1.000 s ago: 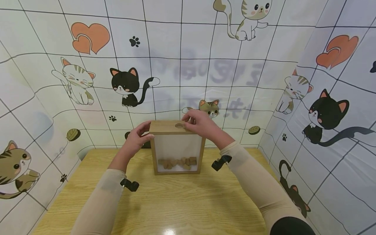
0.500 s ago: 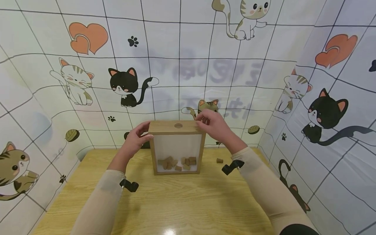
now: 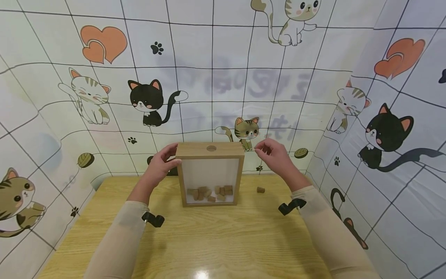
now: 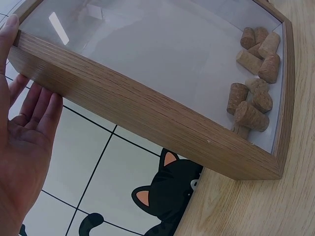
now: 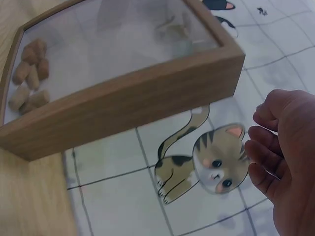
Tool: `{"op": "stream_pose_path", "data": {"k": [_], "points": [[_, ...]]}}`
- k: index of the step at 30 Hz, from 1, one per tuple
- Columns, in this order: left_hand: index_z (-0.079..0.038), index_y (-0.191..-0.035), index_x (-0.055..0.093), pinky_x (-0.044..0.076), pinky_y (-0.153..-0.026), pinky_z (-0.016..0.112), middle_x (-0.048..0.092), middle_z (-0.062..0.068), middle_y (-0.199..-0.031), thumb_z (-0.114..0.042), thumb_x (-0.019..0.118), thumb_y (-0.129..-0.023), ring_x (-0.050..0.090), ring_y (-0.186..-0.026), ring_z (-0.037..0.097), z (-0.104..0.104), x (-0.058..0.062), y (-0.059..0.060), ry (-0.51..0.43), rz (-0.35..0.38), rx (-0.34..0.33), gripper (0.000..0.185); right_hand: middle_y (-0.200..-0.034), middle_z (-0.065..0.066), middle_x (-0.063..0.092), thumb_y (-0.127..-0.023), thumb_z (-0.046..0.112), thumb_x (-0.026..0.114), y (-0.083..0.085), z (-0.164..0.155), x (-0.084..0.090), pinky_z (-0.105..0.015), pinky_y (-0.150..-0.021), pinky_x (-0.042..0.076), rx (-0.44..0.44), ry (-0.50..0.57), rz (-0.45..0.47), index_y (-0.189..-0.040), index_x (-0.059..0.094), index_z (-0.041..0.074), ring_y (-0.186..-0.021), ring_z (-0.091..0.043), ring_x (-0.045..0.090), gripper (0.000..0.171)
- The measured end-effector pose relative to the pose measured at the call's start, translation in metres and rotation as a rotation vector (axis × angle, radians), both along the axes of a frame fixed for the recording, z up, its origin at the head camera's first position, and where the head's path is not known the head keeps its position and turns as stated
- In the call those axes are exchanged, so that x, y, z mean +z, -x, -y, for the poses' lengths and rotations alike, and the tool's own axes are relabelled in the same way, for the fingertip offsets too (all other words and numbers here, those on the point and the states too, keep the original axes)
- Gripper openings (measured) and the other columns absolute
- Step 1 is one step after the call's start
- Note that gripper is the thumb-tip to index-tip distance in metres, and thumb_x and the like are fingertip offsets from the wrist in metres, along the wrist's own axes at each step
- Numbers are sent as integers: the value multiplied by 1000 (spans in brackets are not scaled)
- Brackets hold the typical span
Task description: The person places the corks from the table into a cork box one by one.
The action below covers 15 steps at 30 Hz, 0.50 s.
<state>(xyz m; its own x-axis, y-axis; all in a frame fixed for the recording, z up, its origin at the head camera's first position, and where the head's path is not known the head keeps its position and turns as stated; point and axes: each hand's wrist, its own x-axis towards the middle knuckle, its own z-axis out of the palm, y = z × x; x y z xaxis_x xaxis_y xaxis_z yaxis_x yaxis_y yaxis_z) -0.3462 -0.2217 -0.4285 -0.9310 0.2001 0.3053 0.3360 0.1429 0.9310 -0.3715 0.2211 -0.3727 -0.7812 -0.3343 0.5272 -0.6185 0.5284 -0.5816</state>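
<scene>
A shallow wooden shadow box (image 3: 210, 151) with a clear front stands upright on the table, a round hole in its top. Several corks (image 4: 249, 112) lie along its bottom, behind the clear panel. My left hand (image 3: 161, 164) grips the box's upper left edge, thumb at the front and fingers round the back. Right of the box and apart from it, my right hand (image 3: 275, 157) hangs in the air with loosely curled fingers; no object shows in them in the right wrist view (image 5: 290, 152). One loose cork (image 3: 260, 190) lies on the table below that hand.
The light wooden table (image 3: 209, 240) extends in front of the box. Close behind it hangs a white sheet (image 3: 198, 46) with grid lines and printed cats, which also rises along both sides.
My right hand has moved from the hole in the box's top to the right, away from the box. Corks inside have shifted, and the loose cork on the table has come into view.
</scene>
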Motion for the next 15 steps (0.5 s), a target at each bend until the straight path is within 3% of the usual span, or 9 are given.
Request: {"op": "stream_pose_path", "data": {"k": [5, 11, 15], "points": [[-19, -157, 37, 47, -102, 23, 48, 13, -147, -21, 72, -96, 43, -139, 32, 0, 0, 1, 5, 17, 1, 70, -93, 1, 62, -101, 31, 65, 2, -14, -20, -37, -64, 47, -30, -13, 73, -109, 69, 17, -75, -22, 54, 17], [-12, -157, 36, 43, -110, 31, 47, 16, -148, -17, 71, -97, 42, -139, 33, 0, 1, 3, 22, 12, 3, 70, -95, 2, 63, -101, 32, 65, 10, -25, -47, -38, -63, 49, -70, -50, 107, -106, 68, 21, -77, -21, 56, 12], [-15, -157, 38, 43, -110, 30, 49, 14, -146, -19, 72, -97, 44, -138, 30, 0, 2, 2, 17, -2, 2, 69, -99, 1, 64, -101, 26, 65, 16, -31, -72, -37, -64, 49, -75, -83, 116, -108, 68, 17, -83, -20, 57, 12]]}}
